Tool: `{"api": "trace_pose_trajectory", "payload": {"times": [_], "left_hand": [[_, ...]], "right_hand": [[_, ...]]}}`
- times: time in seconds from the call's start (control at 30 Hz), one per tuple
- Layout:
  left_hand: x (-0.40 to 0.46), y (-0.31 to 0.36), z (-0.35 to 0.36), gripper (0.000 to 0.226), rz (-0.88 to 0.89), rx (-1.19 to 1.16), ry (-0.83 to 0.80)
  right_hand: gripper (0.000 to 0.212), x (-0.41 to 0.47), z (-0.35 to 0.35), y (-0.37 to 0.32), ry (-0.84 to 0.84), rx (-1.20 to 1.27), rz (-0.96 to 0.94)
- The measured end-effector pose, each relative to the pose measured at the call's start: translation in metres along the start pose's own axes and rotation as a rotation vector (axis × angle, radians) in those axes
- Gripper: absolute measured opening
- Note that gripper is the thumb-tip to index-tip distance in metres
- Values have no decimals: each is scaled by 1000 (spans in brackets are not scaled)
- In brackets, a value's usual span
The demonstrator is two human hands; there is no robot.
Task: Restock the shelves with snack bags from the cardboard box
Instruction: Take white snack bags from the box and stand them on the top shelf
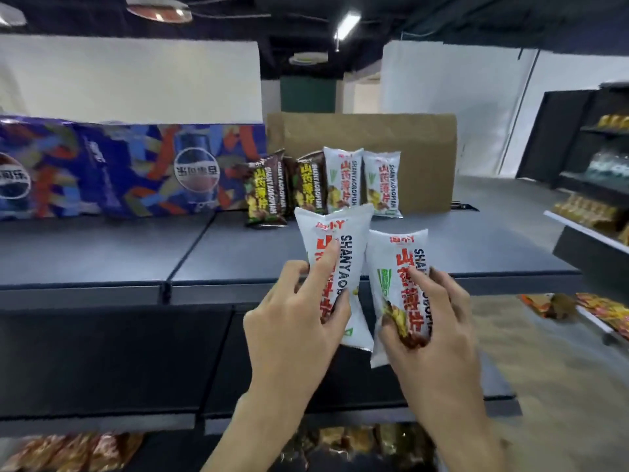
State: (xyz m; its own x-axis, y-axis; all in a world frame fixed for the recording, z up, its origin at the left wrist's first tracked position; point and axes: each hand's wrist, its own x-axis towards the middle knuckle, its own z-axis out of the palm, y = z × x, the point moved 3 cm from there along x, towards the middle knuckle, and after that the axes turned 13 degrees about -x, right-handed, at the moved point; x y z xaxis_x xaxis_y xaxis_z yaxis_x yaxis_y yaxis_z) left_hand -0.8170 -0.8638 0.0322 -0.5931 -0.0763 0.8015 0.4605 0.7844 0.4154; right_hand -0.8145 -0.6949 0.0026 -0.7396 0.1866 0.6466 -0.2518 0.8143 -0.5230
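Hands: As we face the dark grey metal top shelf (102, 253), our left hand (296, 332) has its fingers curled round one white crinkly plastic snack bag with red lettering (335, 260), the index finger laid along its front; our right hand (432, 321) clamps a second white bag of the same kind (394, 284).
Where the bags are: both are held upright, side by side and nearly touching, in the air over the shelf's front edge, at about 6 o'clock from the row already standing there.
Done so far: four bags stand upright at the back of the shelf, around 12 o'clock from our hands — two brown bags (263, 192) on the left, two white bags (343, 180) on the right.
Left to do: we judge the two held bags go in next; much of the shelf is bare.
Counts: six bags in all, four white and two brown.
Cardboard: a plain brown cardboard sheet or box side (408, 148) stands behind the row; we cannot tell whether it is the supply box.
Also there: a blue patterned wrapped drinks pack (119, 165) at 10 o'clock; further stocked shelves (592, 216) at 3 o'clock.
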Motion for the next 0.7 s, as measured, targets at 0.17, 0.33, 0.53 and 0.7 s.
{"api": "trace_pose_trajectory", "payload": {"times": [0.17,0.33,0.53,0.7], "left_hand": [[36,-12,-10,55,-2,37,49],[66,-18,4,55,21,62,65],[110,-30,42,56,33,91,88],[148,-33,101,56,21,139,97]], "right_hand": [[67,31,13,-31,86,28,-63],[62,70,21,-37,123,66,-115],[60,130,49,-19,108,82,-131],[62,187,73,8,121,90,-150]]}}
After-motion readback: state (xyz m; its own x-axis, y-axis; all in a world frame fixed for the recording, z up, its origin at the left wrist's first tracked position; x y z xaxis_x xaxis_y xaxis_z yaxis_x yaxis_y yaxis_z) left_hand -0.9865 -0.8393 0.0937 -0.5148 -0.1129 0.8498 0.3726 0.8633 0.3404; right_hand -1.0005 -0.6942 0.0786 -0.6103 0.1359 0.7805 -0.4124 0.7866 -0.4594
